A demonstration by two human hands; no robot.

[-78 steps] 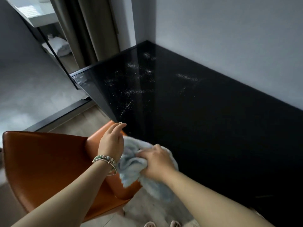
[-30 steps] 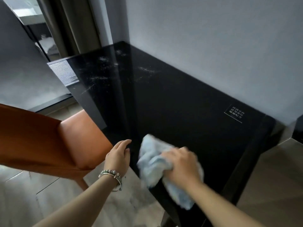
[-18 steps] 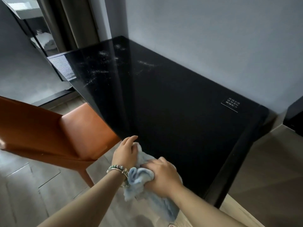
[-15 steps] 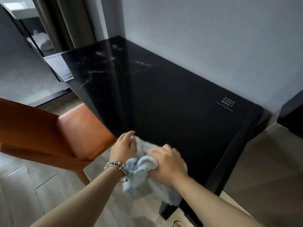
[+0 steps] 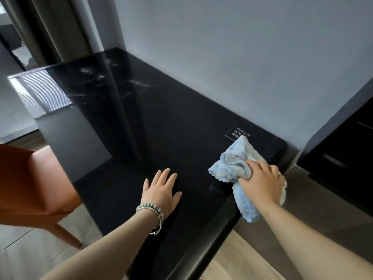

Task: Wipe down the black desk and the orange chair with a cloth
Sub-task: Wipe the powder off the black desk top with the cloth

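Observation:
The glossy black desk (image 5: 171, 126) runs from the far left corner to the near right, against a grey wall. White dust streaks (image 5: 139, 84) lie on its far end. My right hand (image 5: 261, 182) grips a bunched light-blue cloth (image 5: 232, 163) and presses it on the desk's right end, part of the cloth hanging over the edge. My left hand (image 5: 161, 188) rests flat on the desk near the front edge, fingers spread, a beaded bracelet on the wrist. The orange chair (image 5: 34, 182) stands at the left, tucked partly under the desk.
A small label with white characters (image 5: 238, 134) sits on the desk just beyond the cloth. A dark cabinet (image 5: 343, 158) stands to the right. Curtains (image 5: 50, 29) hang at the far left. Light wood floor (image 5: 232, 257) shows below the desk edge.
My right hand has carried the cloth from the desk's front edge to its right end. My left hand left the cloth and now lies flat on the desk. The view shifted right.

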